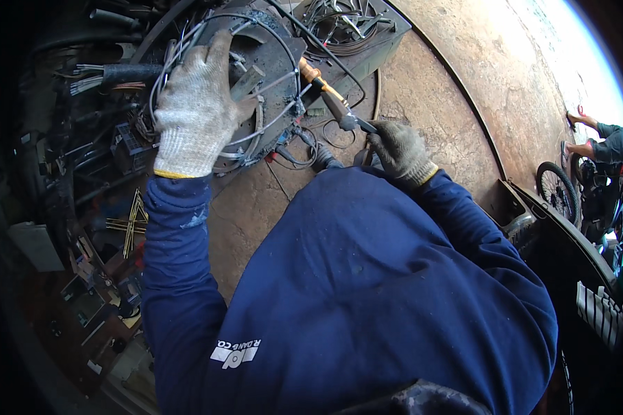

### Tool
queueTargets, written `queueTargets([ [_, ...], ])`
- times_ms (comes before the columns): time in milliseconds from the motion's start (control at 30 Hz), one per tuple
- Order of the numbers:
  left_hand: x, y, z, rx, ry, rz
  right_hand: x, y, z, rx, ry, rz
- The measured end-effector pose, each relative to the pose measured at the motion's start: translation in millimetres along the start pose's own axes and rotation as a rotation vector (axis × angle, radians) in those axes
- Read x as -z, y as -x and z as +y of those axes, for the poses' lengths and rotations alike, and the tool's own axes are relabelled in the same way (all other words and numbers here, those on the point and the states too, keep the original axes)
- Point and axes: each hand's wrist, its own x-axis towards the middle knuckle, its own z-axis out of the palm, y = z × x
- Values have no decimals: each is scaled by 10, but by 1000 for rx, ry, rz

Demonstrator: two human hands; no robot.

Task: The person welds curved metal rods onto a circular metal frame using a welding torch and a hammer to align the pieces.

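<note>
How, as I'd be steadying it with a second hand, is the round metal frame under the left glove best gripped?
Probably by the upper-right arc of the round metal frame, coming from the right. The left hand covers its left side, while this arc is a thin, curved, exposed bar that fingers could hook around. The space behind the bar can't be judged.
</note>
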Motion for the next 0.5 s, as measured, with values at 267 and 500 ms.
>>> queueTargets([
  [267,-176,-2,-311,28,79,-48,-305,-18,-53,36,-59,-17],
  [500,-132,-25,-251,-41,39,27,-321,-159,-259,79,17,11],
])
